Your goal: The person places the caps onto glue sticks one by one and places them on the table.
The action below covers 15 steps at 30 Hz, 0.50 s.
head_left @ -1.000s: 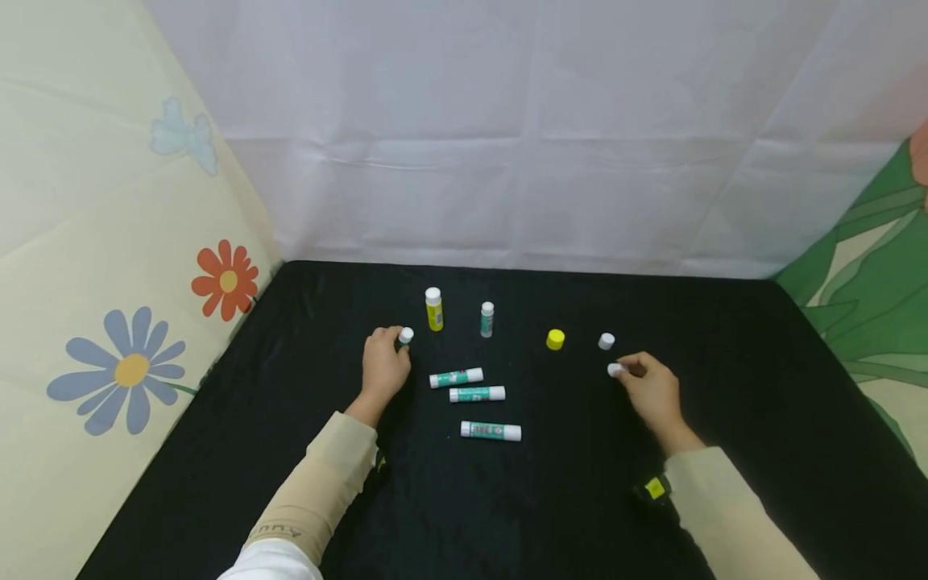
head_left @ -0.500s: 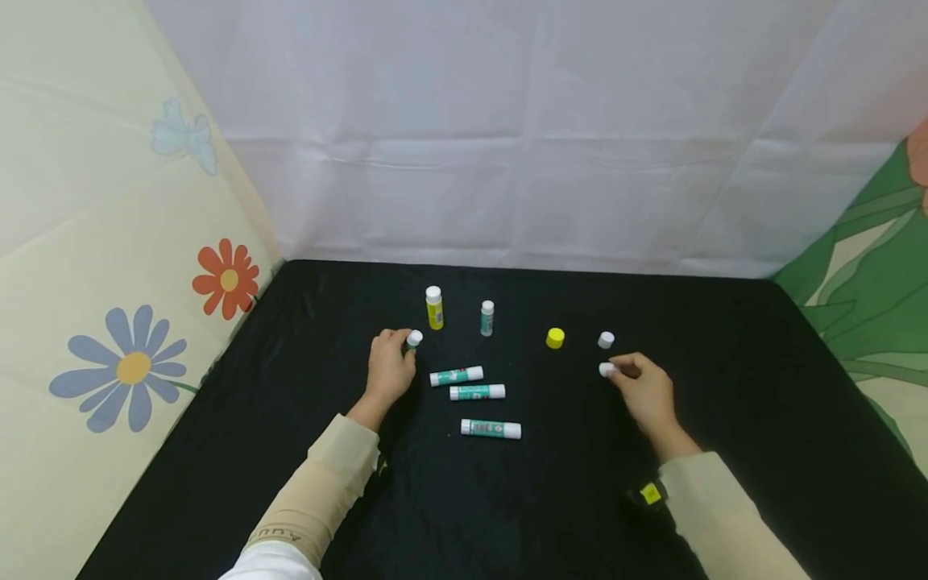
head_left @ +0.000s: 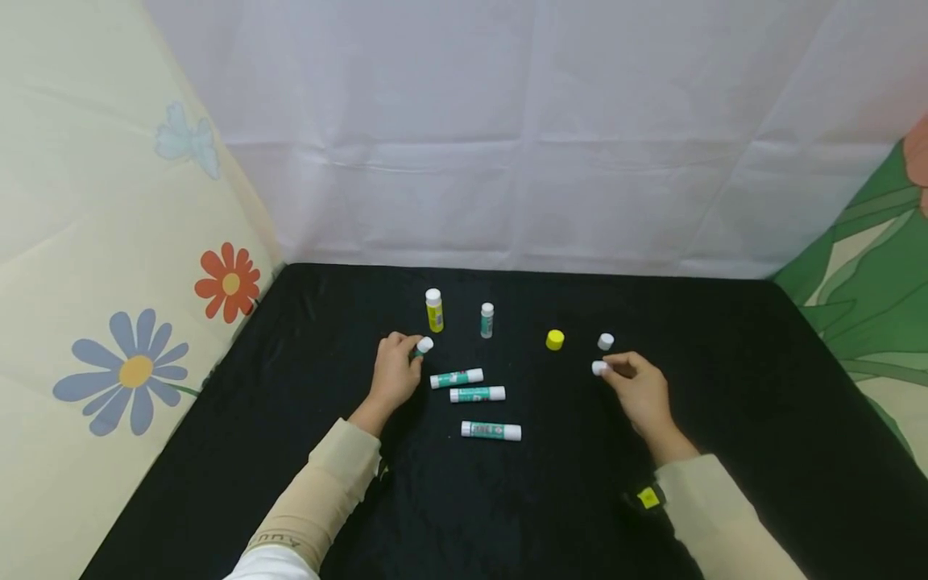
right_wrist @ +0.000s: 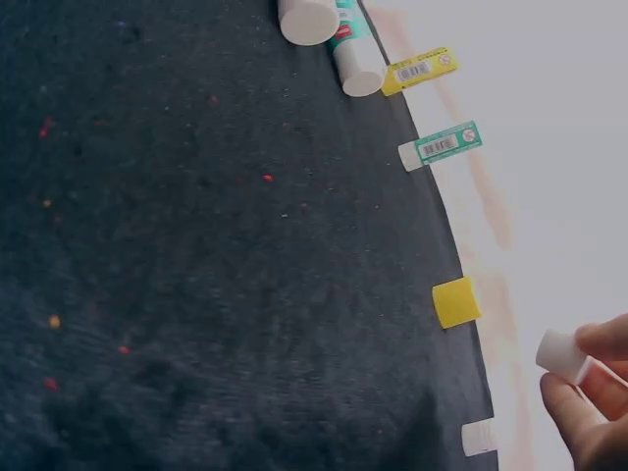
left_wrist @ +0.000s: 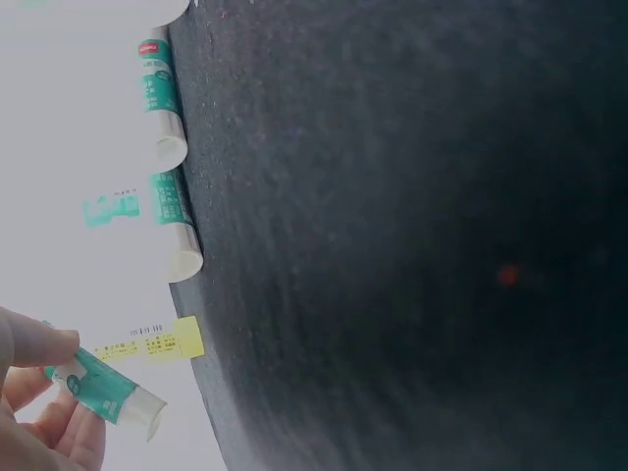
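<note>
My left hand (head_left: 395,372) grips a green glue stick (left_wrist: 98,390) between thumb and fingers, its white end tilted up and to the right in the head view. My right hand (head_left: 642,393) pinches a small white cap (right_wrist: 561,355) between thumb and fingertips. Beyond that hand, a second white cap (head_left: 606,341) and a yellow cap (head_left: 555,340) sit on the black cloth. A yellow glue stick (head_left: 434,311) and a smaller green glue stick (head_left: 486,321) stand upright behind the left hand.
Three green-and-white glue sticks lie on their sides mid-table: the far one (head_left: 456,378), the middle one (head_left: 477,394) and the near one (head_left: 490,431). A white cloth backdrop (head_left: 464,161) hangs behind the black table (head_left: 435,515). Flower-printed cloth (head_left: 109,242) borders the left.
My left hand has shifted slightly right with its glue stick, which has tipped further to the right. The right hand has moved a little left with the white cap. Everything on the table stays put.
</note>
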Tool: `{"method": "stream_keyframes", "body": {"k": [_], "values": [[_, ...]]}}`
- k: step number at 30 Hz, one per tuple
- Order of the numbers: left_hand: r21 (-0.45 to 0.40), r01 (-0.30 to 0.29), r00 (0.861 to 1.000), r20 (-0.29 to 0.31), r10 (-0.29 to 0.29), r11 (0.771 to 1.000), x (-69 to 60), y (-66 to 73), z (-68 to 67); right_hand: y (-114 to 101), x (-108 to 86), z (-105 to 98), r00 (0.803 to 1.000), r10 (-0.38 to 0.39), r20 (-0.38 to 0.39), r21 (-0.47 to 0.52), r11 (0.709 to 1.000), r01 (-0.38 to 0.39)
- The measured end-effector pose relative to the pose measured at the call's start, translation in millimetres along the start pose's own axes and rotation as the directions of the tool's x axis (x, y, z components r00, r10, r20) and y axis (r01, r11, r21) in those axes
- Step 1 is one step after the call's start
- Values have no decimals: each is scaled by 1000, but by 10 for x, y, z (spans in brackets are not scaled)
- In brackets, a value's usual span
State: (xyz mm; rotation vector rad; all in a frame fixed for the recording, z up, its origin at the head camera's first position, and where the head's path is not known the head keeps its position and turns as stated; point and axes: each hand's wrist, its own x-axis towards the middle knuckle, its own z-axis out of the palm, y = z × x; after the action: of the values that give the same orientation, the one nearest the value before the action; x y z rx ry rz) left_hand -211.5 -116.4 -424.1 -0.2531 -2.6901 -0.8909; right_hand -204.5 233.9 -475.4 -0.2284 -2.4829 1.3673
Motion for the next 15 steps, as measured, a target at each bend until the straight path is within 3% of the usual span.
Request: {"method": "stream_keyframes", "body": {"k": [6,15], "values": [[-4,-28,999,24,28,1000,-16,35,2,-15,7,20,999,-19,-32,22,1000,20],[48,-13,997,71,9,999,-43,114,-2,-69,-23,59,999,-41,-19,108,993,43]]}}
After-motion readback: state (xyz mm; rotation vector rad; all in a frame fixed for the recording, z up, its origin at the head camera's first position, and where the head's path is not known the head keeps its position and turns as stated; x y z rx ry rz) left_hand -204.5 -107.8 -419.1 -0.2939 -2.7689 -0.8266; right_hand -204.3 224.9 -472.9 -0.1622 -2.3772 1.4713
